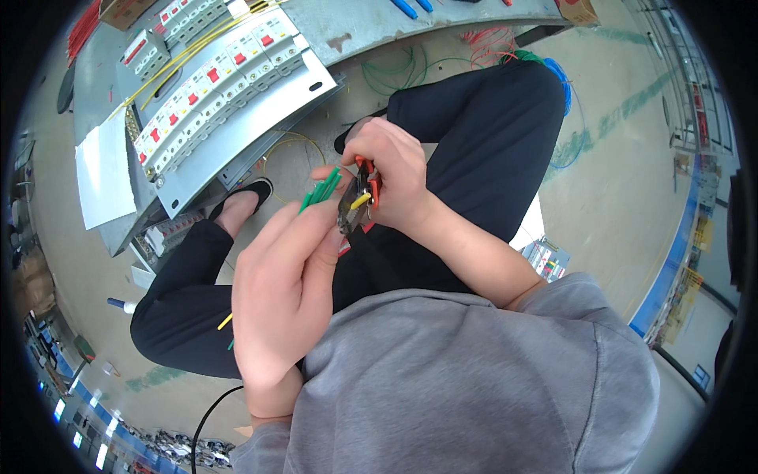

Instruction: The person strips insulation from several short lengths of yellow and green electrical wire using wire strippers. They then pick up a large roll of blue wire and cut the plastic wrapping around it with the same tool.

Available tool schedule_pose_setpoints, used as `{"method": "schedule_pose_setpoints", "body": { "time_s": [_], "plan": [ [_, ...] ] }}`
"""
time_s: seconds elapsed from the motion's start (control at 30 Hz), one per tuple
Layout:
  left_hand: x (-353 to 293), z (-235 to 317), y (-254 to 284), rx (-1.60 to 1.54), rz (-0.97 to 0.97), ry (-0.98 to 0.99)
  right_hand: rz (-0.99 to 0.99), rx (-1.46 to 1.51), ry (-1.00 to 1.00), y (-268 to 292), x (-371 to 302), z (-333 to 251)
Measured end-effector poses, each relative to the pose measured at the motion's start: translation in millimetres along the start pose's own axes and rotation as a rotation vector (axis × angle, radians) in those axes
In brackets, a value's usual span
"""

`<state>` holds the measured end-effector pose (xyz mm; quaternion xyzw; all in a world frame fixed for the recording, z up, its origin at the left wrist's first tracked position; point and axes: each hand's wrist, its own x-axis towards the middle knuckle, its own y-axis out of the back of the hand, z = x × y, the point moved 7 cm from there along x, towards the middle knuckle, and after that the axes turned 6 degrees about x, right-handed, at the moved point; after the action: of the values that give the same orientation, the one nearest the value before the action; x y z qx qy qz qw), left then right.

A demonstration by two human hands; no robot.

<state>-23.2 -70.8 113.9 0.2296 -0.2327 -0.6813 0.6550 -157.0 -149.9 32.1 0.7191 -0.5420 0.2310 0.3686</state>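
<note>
My left hand [286, 276] is closed round a small bundle of green wires [320, 190], whose ends stick up past the fingers. A short yellow wire end [361, 201] shows across the jaws of the wire strippers [351, 207]. My right hand [397, 170] grips this dark-jawed tool by its red handles, close against the left fingertips. Below the left palm another yellow wire piece [225, 321] pokes out. Whether the jaws are closed on the yellow wire I cannot tell. Both hands are held over my lap.
On the metal table at upper left lies a white panel [260, 107] with a row of circuit breakers [212, 93] with red switches. A white sheet [106, 174] hangs at the table's corner. Coils of green wire [407, 71] and blue wire [559, 83] lie near my knee.
</note>
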Motion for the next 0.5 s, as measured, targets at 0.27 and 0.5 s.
{"method": "schedule_pose_setpoints", "body": {
  "time_s": [0.27, 0.5],
  "plan": [
    [11, -18, 9, 0.234, 0.115, 0.091, -0.246, 0.666, -0.779, -48, -30, 20],
    [12, -29, 16, 0.416, 0.101, 0.15, -0.273, 0.625, -0.991, -59, -39, 14]
  ]
}}
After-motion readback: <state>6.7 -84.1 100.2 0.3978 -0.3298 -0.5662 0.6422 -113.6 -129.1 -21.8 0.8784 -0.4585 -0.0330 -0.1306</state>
